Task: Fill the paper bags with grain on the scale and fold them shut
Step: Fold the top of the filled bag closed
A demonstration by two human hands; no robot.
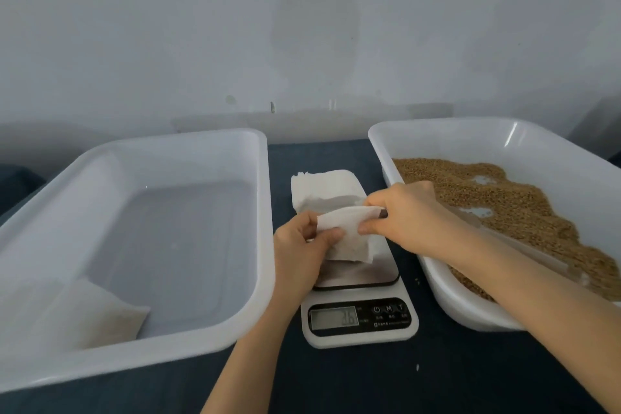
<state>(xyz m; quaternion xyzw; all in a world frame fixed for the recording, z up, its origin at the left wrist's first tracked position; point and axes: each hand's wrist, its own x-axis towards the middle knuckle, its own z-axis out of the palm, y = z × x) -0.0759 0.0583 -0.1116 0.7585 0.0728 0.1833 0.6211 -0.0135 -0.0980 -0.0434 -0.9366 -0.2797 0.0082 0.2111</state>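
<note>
a dark blue table (336, 380) stands against a pale, stained wall (302, 27).

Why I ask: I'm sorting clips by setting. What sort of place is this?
Likely a packing workstation: a white digital scale on a dark blue table, a white plastic tub of brown grain, and a stack of white paper bags.

The paper bag (349, 239) is plain white, like the stack of bags (322, 186) at its twelve o'clock. The scale (361, 341) is white with a silvery platform and a black panel (grey display, dark digits). Golden-brown speckled grain (510, 202) lies in the translucent white right tub (437, 136) at three o'clock. The left tub (168, 144) at nine o'clock matches. The tablecloth (336, 386) is dark blue and the wall (302, 27) pale grey.
</note>
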